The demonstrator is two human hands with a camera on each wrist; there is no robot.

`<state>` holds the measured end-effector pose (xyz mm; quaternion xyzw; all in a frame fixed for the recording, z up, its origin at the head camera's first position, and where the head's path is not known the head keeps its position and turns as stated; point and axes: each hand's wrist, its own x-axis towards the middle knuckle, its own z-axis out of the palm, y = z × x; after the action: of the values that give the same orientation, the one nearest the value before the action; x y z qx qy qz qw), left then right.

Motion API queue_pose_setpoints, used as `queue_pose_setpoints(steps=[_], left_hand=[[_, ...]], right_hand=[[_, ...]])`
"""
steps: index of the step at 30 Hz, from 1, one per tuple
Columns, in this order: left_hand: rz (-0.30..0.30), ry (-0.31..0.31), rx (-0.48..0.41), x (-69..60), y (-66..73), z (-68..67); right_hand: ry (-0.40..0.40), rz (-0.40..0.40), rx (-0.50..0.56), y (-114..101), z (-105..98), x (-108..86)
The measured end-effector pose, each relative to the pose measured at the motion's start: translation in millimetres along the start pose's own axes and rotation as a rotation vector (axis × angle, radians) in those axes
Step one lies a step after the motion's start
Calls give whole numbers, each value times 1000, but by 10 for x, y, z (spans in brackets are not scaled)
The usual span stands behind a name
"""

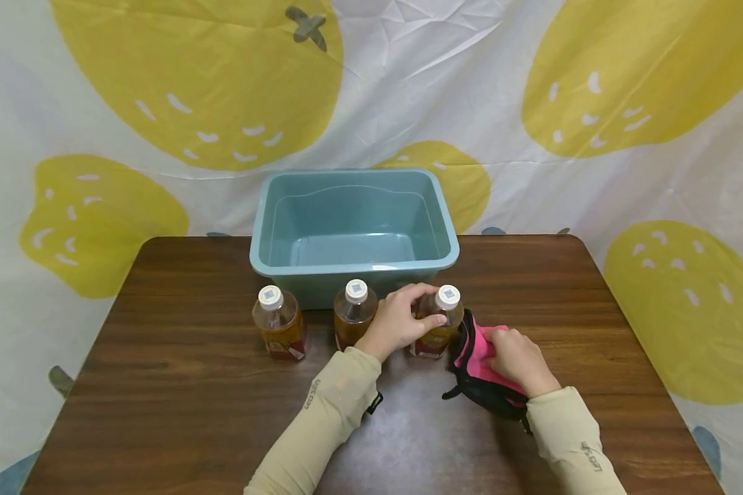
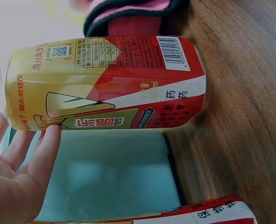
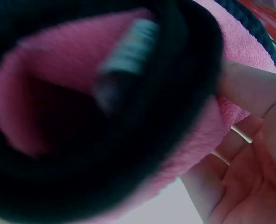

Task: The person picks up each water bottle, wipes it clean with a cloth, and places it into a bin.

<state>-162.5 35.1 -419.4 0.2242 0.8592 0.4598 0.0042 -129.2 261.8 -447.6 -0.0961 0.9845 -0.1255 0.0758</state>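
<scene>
The left hand (image 1: pixel 399 320) grips the rightmost bottle (image 1: pixel 436 337) near its shoulder, thumb in front and fingers behind; the bottle stands upright with a white cap. In the left wrist view the fingers of the left hand (image 2: pixel 26 163) lie along the upper part of the bottle's yellow and red label (image 2: pixel 114 84). Just right of the bottle, the right hand (image 1: pixel 520 361) pinches a pink cloth piece with black edging (image 1: pixel 486 361). The right wrist view shows the thumb of the right hand (image 3: pixel 250 140) against the pink cloth (image 3: pixel 194 158), which forms a hollow fold with a white tag.
Two more capped bottles stand upright, one in the middle (image 1: pixel 354 316) and one at the left (image 1: pixel 278 326). A blue-green bin (image 1: pixel 353 267) sits behind them at the back of the brown wooden table (image 1: pixel 179 385). A curtain with yellow fruit prints (image 1: pixel 223 82) hangs behind.
</scene>
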Motion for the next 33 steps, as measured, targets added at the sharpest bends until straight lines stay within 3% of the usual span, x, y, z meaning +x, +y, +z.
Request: queue_pose_setpoints(steps=[7, 17, 27, 33], left_hand=[[-2, 5, -9, 6, -5, -3], [3, 1, -24, 7, -8, 4], [20, -12, 36, 26, -20, 11], [24, -33, 80, 13, 6, 0]], right_hand=[[-9, 38, 26, 2, 104, 9], [-128, 151, 8, 11, 66, 61], [-167, 168, -18, 23, 51, 96], [-146, 103, -96, 14, -33, 106]])
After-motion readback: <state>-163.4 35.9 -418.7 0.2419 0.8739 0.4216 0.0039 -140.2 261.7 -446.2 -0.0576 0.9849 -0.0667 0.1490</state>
